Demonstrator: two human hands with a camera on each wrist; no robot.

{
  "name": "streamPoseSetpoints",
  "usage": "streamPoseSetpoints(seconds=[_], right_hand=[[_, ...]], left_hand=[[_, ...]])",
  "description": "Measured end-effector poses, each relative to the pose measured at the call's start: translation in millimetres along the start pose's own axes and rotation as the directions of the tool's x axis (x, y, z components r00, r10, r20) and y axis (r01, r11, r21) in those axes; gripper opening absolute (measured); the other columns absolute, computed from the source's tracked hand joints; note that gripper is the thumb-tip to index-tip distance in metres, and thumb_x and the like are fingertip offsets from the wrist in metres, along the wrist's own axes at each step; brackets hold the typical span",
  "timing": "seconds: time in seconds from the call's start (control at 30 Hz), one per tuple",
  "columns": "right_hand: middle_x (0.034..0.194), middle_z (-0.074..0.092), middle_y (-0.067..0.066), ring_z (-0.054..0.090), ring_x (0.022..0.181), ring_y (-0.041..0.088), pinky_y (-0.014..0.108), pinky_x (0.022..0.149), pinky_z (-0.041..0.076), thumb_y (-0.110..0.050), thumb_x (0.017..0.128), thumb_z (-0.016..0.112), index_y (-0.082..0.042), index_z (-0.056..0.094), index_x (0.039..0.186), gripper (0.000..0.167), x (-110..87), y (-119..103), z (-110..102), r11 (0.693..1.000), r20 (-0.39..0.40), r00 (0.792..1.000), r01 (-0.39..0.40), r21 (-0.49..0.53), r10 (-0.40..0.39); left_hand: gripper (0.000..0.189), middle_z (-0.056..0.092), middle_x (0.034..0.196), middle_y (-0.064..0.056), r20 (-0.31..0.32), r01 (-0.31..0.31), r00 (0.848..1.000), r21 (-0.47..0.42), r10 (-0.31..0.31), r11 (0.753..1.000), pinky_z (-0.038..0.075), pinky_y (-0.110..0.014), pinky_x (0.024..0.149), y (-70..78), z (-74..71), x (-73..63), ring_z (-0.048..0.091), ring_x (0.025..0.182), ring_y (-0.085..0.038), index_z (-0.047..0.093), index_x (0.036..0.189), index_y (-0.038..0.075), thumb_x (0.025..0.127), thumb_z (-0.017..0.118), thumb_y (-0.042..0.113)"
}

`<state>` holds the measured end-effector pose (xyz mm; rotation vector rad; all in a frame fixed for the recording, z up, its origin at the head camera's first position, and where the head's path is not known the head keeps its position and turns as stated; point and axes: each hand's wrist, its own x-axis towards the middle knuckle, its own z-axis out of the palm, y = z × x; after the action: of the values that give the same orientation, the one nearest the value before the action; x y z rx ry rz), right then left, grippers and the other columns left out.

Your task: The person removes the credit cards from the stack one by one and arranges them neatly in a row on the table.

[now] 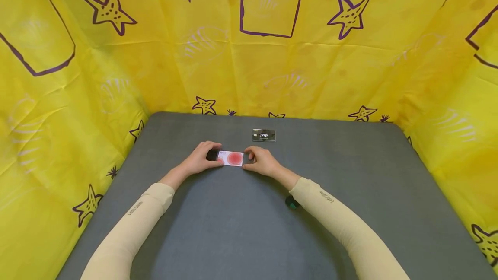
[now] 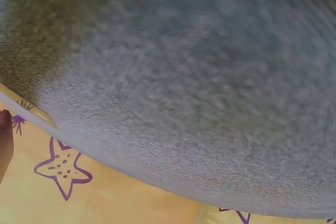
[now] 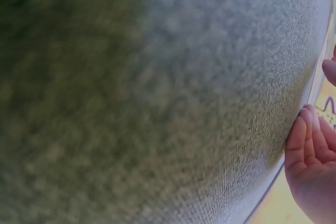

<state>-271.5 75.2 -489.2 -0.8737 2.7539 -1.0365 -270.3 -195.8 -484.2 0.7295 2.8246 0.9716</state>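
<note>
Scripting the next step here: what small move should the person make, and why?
Probably slide the red-and-white card slightly right, toward lining up with the black card. The left hand and right hand already hold its opposite ends, and the black card lies farther out, offset to the right.

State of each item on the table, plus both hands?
White card: red circle face up, held at both ends; lifted or resting, can't tell
Vip card: print up, on the table, untouched
Black item: partly hidden
Left hand: grips white card
Right hand: grips white card
</note>
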Motion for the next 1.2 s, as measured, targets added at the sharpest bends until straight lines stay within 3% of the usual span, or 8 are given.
streamPoseSetpoints(seconds=[0.23,0.6,0.9,1.2], right_hand=[[0.096,0.064,0.008,0.057,0.079,0.018,0.027,0.074,0.047,-0.021,0.079,0.082,0.000,0.062,0.120,0.050,-3.1,7,-4,0.998,-0.045,0.999,0.021,0.058,-0.018],[0.105,0.066,0.009,0.061,0.091,0.021,0.030,0.083,0.051,-0.015,0.080,0.081,-0.001,0.064,0.120,0.046,-7.0,18,-14,0.984,-0.072,0.997,-0.013,0.175,0.026],[0.105,0.065,0.010,0.061,0.094,0.022,0.033,0.085,0.051,-0.013,0.081,0.080,0.000,0.063,0.120,0.044,-6.4,28,-24,0.979,-0.102,0.990,-0.072,0.190,0.093],[0.108,0.066,0.013,0.061,0.097,0.025,0.036,0.087,0.051,-0.011,0.082,0.079,0.001,0.063,0.121,0.043,-5.6,39,-37,0.967,-0.130,0.979,-0.125,0.220,0.156]], left_hand=[[0.067,0.056,0.129,-0.013,-0.028,0.008,1.000,-0.063,-0.010,0.998,0.033,-0.052,0.104,4.8,2.6,3.4,0.047,0.120,-0.031,0.055,0.134,0.001,0.081,0.081,0.033],[0.067,0.057,0.128,-0.013,-0.041,0.021,0.999,-0.139,-0.027,0.990,0.038,-0.047,0.104,17.8,12.5,15.3,0.052,0.121,-0.030,0.056,0.133,0.001,0.078,0.083,0.029],[0.063,0.058,0.129,-0.012,-0.061,0.107,0.991,-0.182,-0.119,0.978,0.040,-0.044,0.104,28.2,15.9,31.3,0.054,0.122,-0.028,0.056,0.131,0.003,0.080,0.081,0.030],[0.063,0.058,0.130,-0.013,-0.073,0.137,0.985,-0.204,-0.155,0.969,0.042,-0.042,0.103,37.4,21.0,47.7,0.054,0.121,-0.029,0.056,0.131,0.000,0.081,0.081,0.030]])
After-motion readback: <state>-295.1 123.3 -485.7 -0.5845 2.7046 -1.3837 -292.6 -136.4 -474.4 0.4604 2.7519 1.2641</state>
